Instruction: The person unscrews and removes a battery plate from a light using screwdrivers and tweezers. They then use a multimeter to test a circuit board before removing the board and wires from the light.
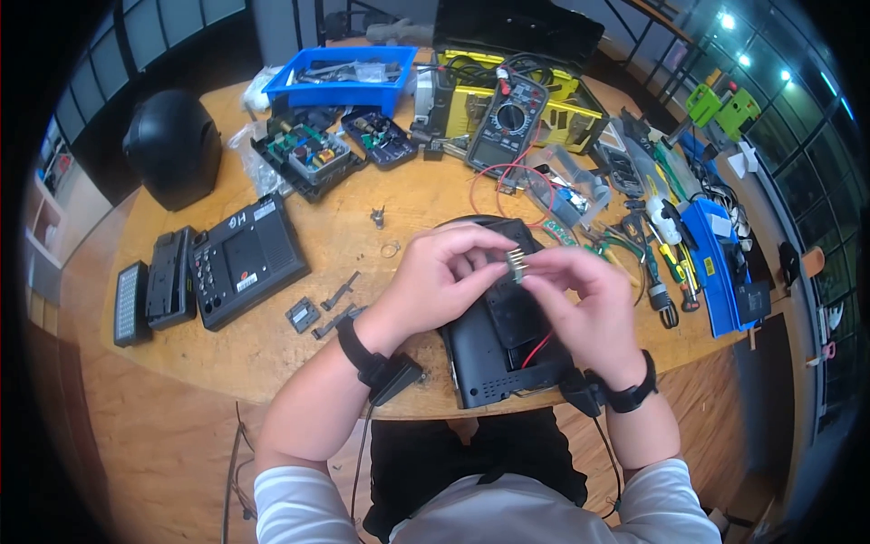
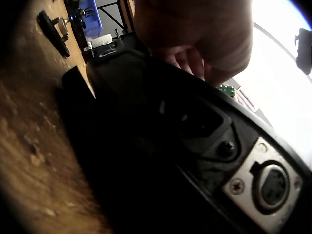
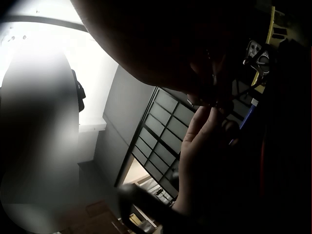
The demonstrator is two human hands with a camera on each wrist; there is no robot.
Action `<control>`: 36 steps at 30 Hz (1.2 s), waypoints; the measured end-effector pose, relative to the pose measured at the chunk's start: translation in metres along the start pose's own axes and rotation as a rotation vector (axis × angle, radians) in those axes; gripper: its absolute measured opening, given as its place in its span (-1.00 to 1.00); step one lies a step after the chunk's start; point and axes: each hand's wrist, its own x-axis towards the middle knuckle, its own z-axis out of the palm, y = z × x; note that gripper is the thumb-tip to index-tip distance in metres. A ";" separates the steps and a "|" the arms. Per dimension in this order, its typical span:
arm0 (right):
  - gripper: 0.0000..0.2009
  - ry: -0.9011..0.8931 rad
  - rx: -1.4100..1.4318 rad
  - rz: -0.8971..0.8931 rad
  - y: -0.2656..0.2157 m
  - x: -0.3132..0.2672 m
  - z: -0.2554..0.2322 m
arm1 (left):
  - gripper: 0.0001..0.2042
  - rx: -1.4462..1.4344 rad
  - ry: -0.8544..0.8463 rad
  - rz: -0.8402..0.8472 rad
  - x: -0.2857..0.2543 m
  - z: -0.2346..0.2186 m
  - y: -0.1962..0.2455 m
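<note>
Above a black device housing (image 1: 480, 363), both hands meet at a small green circuit board with a row of brass-coloured pins (image 1: 517, 260). The left hand (image 1: 449, 276) pinches its left side between thumb and fingers. From the other side, the right hand (image 1: 589, 295) pinches it too. A red wire (image 1: 538, 349) comes out of the housing beneath the right hand. The left wrist view shows the housing's side with a round metal-framed socket (image 2: 271, 187); a bit of green board (image 2: 227, 89) shows past the fingers. The right wrist view is dark, with the left hand (image 3: 202, 134) at the right fingertips.
A multimeter (image 1: 507, 122) with red leads leans on a yellow toolbox (image 1: 580, 122). Left lie a black panel (image 1: 249, 263) and small loose parts (image 1: 304, 315). A blue bin (image 1: 340, 95) stands behind an opened circuit unit (image 1: 308, 154). Pliers and screwdrivers (image 1: 675, 263) lie right.
</note>
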 end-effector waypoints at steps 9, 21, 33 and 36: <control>-0.80 0.010 -0.226 -0.370 -0.013 0.003 0.009 | -0.65 -0.263 -0.159 0.064 0.001 -0.010 0.001; -0.90 0.124 -0.313 -0.209 0.013 0.011 -0.048 | -0.50 -0.322 -0.241 -0.117 0.001 -0.024 0.005; -0.83 -0.102 -0.503 0.173 0.109 0.052 -0.063 | -0.56 -0.272 -0.318 -0.145 0.023 -0.021 0.033; -0.83 -0.153 -0.559 0.171 0.115 0.061 -0.053 | -0.55 -0.326 -0.286 -0.172 0.024 -0.019 0.022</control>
